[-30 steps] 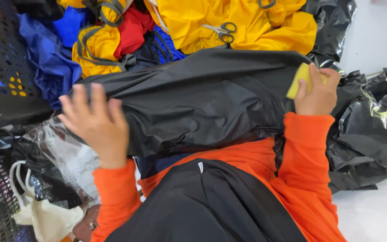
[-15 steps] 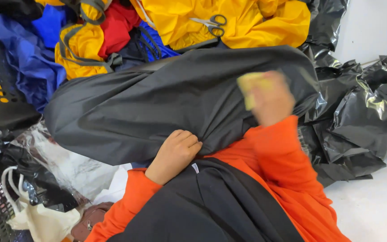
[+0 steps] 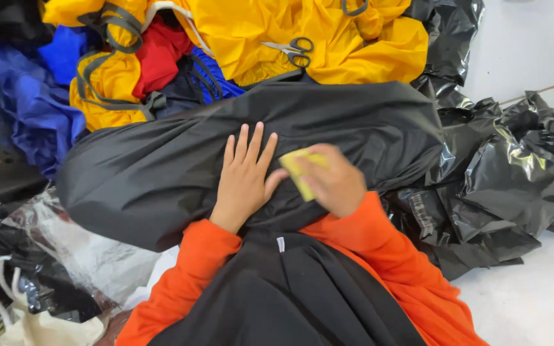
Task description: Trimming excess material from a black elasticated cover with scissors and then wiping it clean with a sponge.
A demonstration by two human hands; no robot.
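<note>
A large bundle of black fabric (image 3: 161, 166) lies across my lap. My left hand (image 3: 245, 176) rests flat on its middle with the fingers spread. Right beside it, my right hand (image 3: 331, 182) holds a small yellow block (image 3: 297, 168) against the fabric; the hand is blurred. Both of my sleeves are orange.
Grey-handled scissors (image 3: 292, 50) lie on yellow fabric (image 3: 354, 45) behind the bundle. Blue fabric (image 3: 27, 102) and red fabric (image 3: 158, 54) are piled at the back left. Crumpled black plastic bags (image 3: 514, 173) sit to the right on white floor tiles (image 3: 533, 301). A white tote bag (image 3: 33, 323) lies lower left.
My left hand moved from the bundle's left end to its middle and opened flat. My right hand carried the yellow block from the right end to the middle.
</note>
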